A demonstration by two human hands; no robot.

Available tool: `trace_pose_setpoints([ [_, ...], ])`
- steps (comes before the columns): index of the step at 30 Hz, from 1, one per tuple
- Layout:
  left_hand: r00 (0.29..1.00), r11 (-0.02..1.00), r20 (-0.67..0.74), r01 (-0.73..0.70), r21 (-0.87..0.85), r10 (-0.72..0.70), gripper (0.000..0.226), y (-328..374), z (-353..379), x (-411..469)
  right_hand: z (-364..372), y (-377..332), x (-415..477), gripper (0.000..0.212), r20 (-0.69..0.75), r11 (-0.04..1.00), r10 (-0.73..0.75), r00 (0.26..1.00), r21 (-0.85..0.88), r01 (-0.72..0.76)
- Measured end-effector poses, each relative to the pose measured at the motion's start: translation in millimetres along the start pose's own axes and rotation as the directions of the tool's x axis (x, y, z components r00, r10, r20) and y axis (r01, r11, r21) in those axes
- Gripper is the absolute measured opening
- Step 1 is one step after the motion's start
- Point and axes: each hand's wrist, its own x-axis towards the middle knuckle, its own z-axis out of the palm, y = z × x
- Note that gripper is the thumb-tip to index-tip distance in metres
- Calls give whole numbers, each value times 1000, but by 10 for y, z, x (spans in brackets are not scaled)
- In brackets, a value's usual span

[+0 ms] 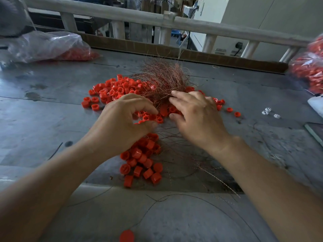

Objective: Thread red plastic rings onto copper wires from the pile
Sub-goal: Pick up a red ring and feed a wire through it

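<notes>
At twelve o'clock from your right hand (197, 117), thin, likely springy copper wires (164, 75) bristle over light, slippery-looking red rings (120, 88); that hand touches them loose-fingered, your left hand (125, 119) curls over rings, grip unclear; pinch one strand near its tip.

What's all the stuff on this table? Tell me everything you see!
red rings: many, red, loose pile mid-table beside the wires
nearer rings: smaller heap, red, between the forearms
copper wires: one tangled bundle, copper, just beyond the hands
left bag: one, clear, red pieces inside, far left
right bag: one, clear, red pieces inside, far right
white pieces: three, white, right side
table: one, grey
left hand: fingers curled over rings
right hand: fingertips at the wires
</notes>
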Motion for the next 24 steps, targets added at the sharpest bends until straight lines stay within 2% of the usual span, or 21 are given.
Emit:
trace_pose_setpoints([
  [6, 1000, 999, -1, 25, -43, -25, 19, 7, 2, -9, -74, 41, -25, 17, -203, 993, 24, 979, 120, 1],
  [11, 999, 997, -23, 28, -72, -30, 20, 14, -8, -15, -164, 63, -47, 9, -323, 970, -19, 946, 222, 96],
  [16, 998, 994, -56, 19, -107, -25, 24, -10, -1, -12, -193, 48, -69, 23, -236, 888, 84, 968, 459, 35],
  [18, 999, 985, -45, -25, -174, 17, 27, -1, -18, -18, -212, 41, -76, 32, -196, 836, 133, 971, 549, -4],
  [20, 994, 965, -4, -107, -240, 109, 26, 18, -20, -30, -239, 21, -97, 33, -198, 811, 122, 973, 585, 17],
  [22, 985, 930, 68, -126, -345, 159, 20, 47, -10, -52, -268, -24, -130, 28, -242, 799, 70, 968, 595, 91],
  [24, 980, 876, 109, -93, -474, 163, 24, 55, -7, -66, -280, -60, -154, 16, -324, 811, -10, 946, 550, 197],
])
